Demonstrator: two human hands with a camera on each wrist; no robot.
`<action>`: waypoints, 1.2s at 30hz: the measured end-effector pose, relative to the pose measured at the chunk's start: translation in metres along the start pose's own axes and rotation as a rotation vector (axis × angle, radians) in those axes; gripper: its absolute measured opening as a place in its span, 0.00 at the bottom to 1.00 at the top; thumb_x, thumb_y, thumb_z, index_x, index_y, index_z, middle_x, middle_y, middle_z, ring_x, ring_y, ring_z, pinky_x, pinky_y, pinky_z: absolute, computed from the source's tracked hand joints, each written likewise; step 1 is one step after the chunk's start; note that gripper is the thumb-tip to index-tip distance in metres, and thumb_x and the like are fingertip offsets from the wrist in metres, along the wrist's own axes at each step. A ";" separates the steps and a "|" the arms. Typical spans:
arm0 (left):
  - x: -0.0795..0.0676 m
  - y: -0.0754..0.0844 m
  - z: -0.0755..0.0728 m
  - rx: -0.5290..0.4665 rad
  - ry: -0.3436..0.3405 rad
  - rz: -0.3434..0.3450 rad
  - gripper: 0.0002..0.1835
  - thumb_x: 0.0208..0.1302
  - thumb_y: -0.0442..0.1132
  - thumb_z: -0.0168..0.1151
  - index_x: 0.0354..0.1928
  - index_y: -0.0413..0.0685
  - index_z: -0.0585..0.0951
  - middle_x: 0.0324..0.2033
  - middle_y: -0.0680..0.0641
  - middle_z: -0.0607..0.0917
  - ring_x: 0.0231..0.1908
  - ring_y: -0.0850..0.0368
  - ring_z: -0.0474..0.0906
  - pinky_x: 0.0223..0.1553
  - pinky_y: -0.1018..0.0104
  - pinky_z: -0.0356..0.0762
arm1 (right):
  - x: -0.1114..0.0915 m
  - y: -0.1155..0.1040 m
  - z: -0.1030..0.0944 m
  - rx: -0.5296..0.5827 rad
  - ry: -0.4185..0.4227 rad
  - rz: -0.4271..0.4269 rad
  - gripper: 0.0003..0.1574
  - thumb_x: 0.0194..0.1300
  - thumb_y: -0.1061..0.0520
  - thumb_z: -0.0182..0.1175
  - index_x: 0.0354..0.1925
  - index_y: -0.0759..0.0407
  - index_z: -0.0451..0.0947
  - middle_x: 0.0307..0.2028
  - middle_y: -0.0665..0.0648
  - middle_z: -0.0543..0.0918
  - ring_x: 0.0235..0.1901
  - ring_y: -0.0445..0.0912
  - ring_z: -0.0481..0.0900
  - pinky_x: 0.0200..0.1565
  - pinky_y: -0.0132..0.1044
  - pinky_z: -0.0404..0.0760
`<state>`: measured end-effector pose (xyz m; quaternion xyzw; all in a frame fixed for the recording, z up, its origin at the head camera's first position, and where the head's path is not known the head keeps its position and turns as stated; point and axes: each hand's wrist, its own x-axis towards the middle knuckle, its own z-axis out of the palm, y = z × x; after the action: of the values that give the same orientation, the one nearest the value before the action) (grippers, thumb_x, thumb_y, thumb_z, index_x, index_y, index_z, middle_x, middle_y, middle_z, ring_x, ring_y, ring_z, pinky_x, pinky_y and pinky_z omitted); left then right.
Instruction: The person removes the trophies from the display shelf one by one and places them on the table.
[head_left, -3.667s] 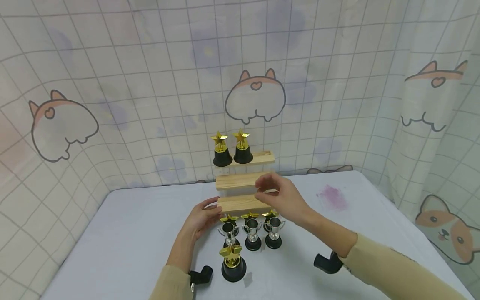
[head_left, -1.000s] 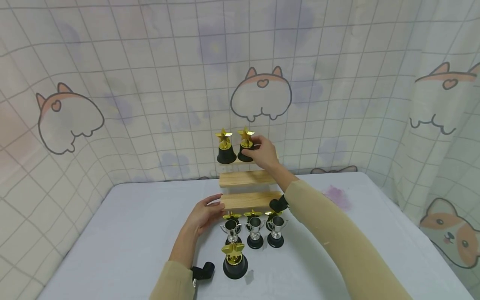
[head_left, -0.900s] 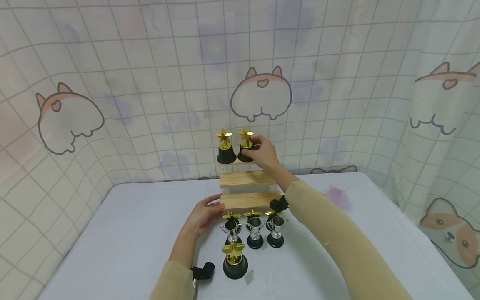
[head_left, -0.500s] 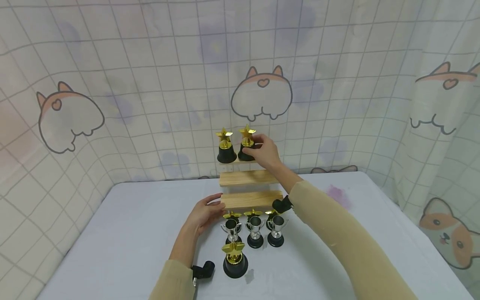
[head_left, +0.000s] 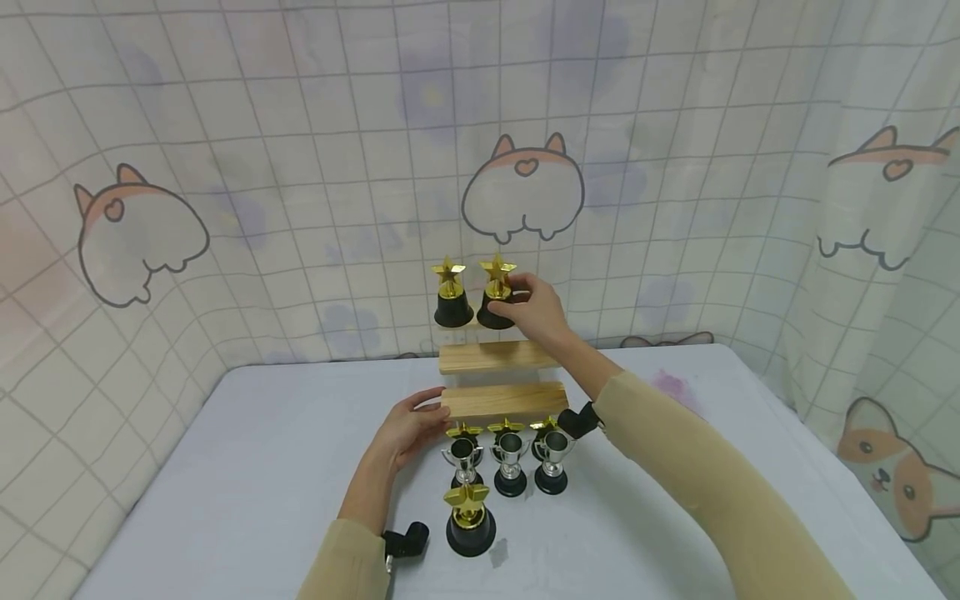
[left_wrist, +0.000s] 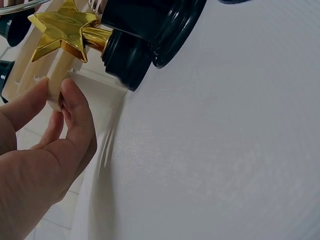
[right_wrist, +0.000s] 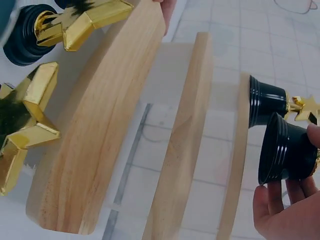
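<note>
My right hand (head_left: 542, 315) grips a gold star trophy (head_left: 497, 293) by its black base, at the top step of a tiered wooden rack. In the right wrist view the black base (right_wrist: 282, 152) of that trophy is tilted and stands a little off the top board (right_wrist: 241, 145). A second star trophy (head_left: 453, 310) sits upright on the same step, to the left. My left hand (head_left: 405, 429) pinches the left end of the lowest board (head_left: 504, 403) between thumb and fingers; the left wrist view shows this pinch on the board's end (left_wrist: 57, 82).
The middle board (head_left: 491, 357) carries nothing. In front of the rack, three silver cup trophies (head_left: 509, 467) stand in a row, with gold star trophies (head_left: 506, 427) behind them. Another star trophy (head_left: 470, 529) stands nearest me on the white table (head_left: 262, 467). A patterned curtain (head_left: 337, 167) hangs behind.
My right hand has gone from hovering with nothing over the lower boards to the right star trophy on top, now lifted slightly and shifted right. The left hand keeps its place.
</note>
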<state>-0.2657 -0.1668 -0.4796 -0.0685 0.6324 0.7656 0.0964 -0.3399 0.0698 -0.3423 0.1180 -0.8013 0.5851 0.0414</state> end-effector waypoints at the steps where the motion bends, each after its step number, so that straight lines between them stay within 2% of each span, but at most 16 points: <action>1: 0.000 0.000 0.000 0.002 0.001 0.000 0.29 0.69 0.26 0.64 0.71 0.34 0.70 0.58 0.32 0.78 0.44 0.51 0.84 0.48 0.62 0.86 | -0.001 0.000 -0.001 0.002 -0.002 -0.002 0.36 0.66 0.54 0.72 0.68 0.60 0.71 0.63 0.58 0.75 0.60 0.53 0.75 0.57 0.48 0.81; 11: 0.000 0.000 0.000 -0.003 0.000 -0.003 0.29 0.70 0.26 0.64 0.71 0.34 0.70 0.57 0.32 0.78 0.41 0.53 0.84 0.47 0.63 0.86 | -0.019 -0.005 -0.005 0.009 -0.038 -0.019 0.38 0.65 0.55 0.73 0.68 0.61 0.70 0.63 0.59 0.75 0.61 0.54 0.75 0.57 0.48 0.81; 17: -0.001 0.001 0.000 -0.003 -0.003 -0.001 0.29 0.70 0.26 0.64 0.71 0.34 0.69 0.57 0.32 0.79 0.41 0.53 0.84 0.46 0.63 0.86 | -0.033 -0.008 -0.008 0.001 -0.058 -0.031 0.35 0.64 0.55 0.74 0.64 0.61 0.72 0.61 0.59 0.77 0.59 0.54 0.76 0.56 0.48 0.82; 28: -0.001 0.001 0.001 0.004 0.013 -0.005 0.29 0.69 0.26 0.64 0.71 0.34 0.70 0.56 0.33 0.79 0.40 0.53 0.84 0.45 0.64 0.86 | -0.069 -0.014 -0.016 -0.018 -0.117 -0.076 0.35 0.63 0.53 0.74 0.63 0.62 0.73 0.59 0.60 0.77 0.59 0.56 0.76 0.54 0.50 0.82; 36: -0.001 0.001 0.002 0.003 0.014 -0.007 0.29 0.69 0.26 0.64 0.71 0.34 0.70 0.56 0.33 0.79 0.40 0.54 0.84 0.44 0.65 0.86 | -0.092 -0.011 -0.019 0.008 -0.164 -0.047 0.38 0.64 0.54 0.74 0.66 0.64 0.71 0.60 0.64 0.77 0.58 0.60 0.77 0.55 0.48 0.83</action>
<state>-0.2649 -0.1653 -0.4781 -0.0759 0.6337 0.7640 0.0949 -0.2490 0.0974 -0.3448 0.1842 -0.7968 0.5754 -0.0110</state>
